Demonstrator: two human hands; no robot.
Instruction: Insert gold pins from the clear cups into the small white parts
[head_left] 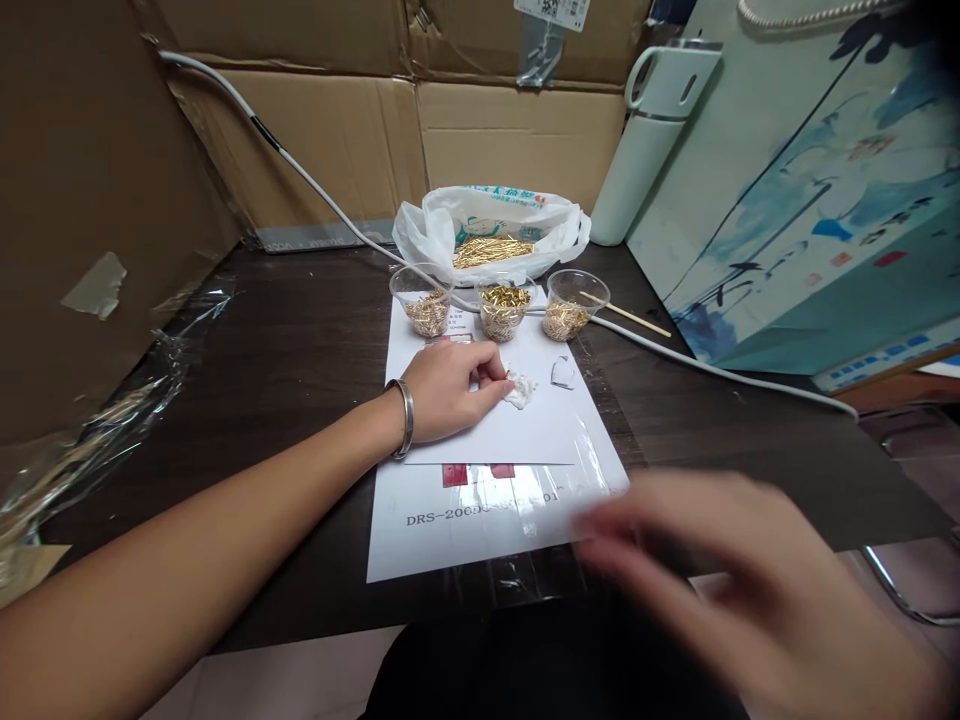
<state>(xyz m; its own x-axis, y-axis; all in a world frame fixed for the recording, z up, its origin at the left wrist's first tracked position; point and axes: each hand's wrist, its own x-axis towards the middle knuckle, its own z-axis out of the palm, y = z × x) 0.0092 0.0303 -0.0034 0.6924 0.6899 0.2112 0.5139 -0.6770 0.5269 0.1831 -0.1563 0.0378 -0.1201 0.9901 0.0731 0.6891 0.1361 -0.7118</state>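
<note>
My left hand point(454, 392), with a metal bangle at the wrist, rests on a white sheet of paper point(465, 445). Its fingers are pinched together at the edge of a small crumpled white lump point(519, 390); whatever lies between the fingertips is too small to name. Low on the right, my right hand point(742, 580) is smeared by motion over the table's front edge, thumb and fingers pointing left. Behind the left hand stand three clear plastic cups: the left cup point(429, 312), the middle cup point(504, 318) and the right cup point(568, 318), each holding small gold-coloured metal pieces.
A white plastic bag point(559, 235) of long gold pins lies behind the cups. A wooden stick point(637, 317) leans out of the right cup. One white cable point(720, 368) crosses the table. A pale bottle point(645, 150) stands at the back right, and cardboard point(315, 150) walls the back.
</note>
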